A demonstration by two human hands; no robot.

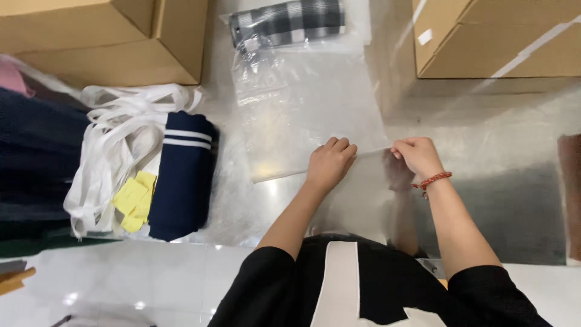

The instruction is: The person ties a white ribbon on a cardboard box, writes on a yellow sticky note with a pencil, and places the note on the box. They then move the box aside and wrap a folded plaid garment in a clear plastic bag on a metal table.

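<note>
A clear plastic bag (308,103) lies flat on the shiny metal table (502,151), its near edge toward me. My left hand (328,163) pinches that near edge with fingers closed on it. My right hand (417,156), with a red bead bracelet on the wrist, grips the same edge further right. A folded black-and-white checked cloth (289,21) sits in the bag's far end.
A folded navy garment with white stripes (181,175) lies at the left, beside white straps (115,139) and yellow tags (136,200). Cardboard boxes stand at the far left (103,36) and far right (496,36). Dark clothes (33,163) pile at the left edge.
</note>
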